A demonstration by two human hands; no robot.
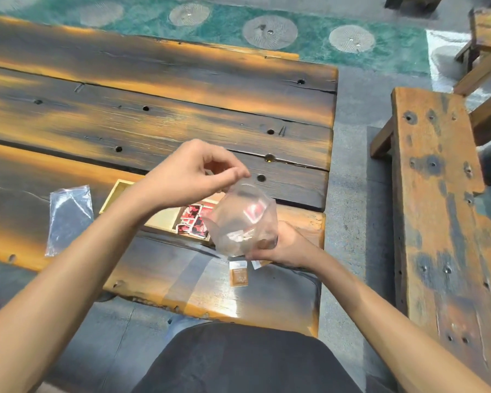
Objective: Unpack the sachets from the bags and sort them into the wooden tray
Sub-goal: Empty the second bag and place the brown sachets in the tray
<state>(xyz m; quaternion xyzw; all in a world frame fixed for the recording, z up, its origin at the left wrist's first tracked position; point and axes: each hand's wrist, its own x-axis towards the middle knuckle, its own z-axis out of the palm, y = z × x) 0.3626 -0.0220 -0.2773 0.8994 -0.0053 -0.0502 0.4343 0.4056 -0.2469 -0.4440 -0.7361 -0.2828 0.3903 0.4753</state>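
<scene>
The work looked roughly midway. The wooden tray (116, 191) lay on the bench (153, 114), and its one visible compartment already held a loose heap of red sachets (192, 221), glossy and printed in red, black and white. How many compartments the tray had could not be told, since the left forearm crossed it. Just left of the tray lay a flat empty bag (68, 217) of thin clear plastic, crinkled and catching the light, apparently done with.

Just right of the tray, a second clear bag (243, 222) was held up off the bench, ballooned open into a soft rounded shape. The left hand (193, 171) pinched the bag's upper edge between thumb and fingertips, the other fingers curled loosely. The right hand (284, 245) was closed around the bag's lower end from beneath. Pale sachets seemed to sit in its bottom, blurred by the film; a red patch showing through could have been the tray's contents behind.

In front of the tray, nearer the person, a brown sachet (238, 275) with a white top band lay flat on the bench, a smaller white piece just beside it. These and the bag's contents remained to be sorted.

The bench was of rough, heavy planks, dark and orange-streaked, pierced with bolt holes.
</scene>
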